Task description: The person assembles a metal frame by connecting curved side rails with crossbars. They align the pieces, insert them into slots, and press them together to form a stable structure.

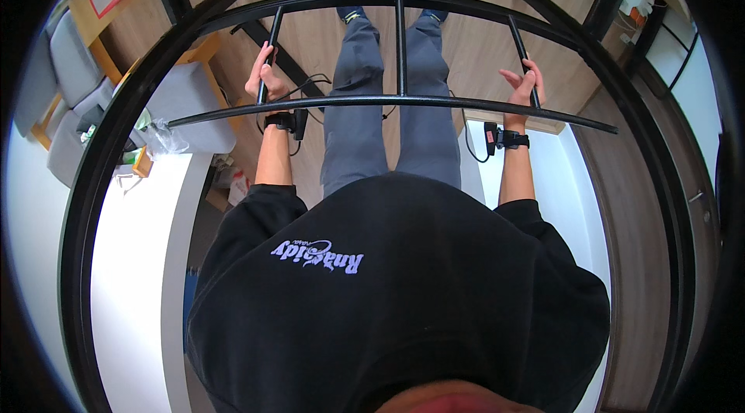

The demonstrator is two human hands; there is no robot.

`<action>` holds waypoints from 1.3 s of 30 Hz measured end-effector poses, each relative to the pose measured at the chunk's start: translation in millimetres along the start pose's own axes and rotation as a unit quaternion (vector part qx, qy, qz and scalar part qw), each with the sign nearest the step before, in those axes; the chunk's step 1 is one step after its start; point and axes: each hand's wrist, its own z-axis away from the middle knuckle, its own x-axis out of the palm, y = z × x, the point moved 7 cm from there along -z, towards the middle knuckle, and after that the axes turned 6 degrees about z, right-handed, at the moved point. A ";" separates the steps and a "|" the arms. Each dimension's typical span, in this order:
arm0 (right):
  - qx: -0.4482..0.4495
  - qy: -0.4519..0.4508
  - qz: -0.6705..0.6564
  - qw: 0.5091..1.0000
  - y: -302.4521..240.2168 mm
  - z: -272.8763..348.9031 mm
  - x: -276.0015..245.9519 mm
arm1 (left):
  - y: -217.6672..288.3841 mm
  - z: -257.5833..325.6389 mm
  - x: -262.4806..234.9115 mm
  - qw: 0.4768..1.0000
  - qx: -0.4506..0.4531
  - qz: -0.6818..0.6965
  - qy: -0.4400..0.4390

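Note:
A black metal rack section [401,52] spans the view in front of me, with a far rail, a near rail and short crossbars between them. My left hand [265,75] is closed around its left crossbar, with the thumb and fingers on either side. On the right crossbar my right hand [523,87] has its fingers bent about the tube, and the thumb side faces inward. Black straps with small devices sit on the left wrist [284,124] and the right wrist [508,138], and thin cables run from them.
Black curved-looking frame bars [75,258] run down both sides. At left are grey cushioned chairs [74,64] and a white counter [132,258] with a plastic bag [164,139]. A white surface [547,172] lies at right, beside a brown door [632,258]. Wood flooring [466,40] lies below.

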 end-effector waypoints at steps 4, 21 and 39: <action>0.023 0.001 -0.002 1.000 1.4 -0.8 -1.8 | -6.0 -3.9 -1.3 0.999 -0.020 0.021 0.017; 0.013 0.007 -0.012 1.000 2.8 -4.2 -6.6 | -11.4 -14.6 0.5 0.995 -0.093 0.032 -0.013; 0.028 0.037 0.006 0.999 1.5 -0.3 -2.6 | -25.9 -18.2 1.3 0.992 -0.100 0.072 -0.025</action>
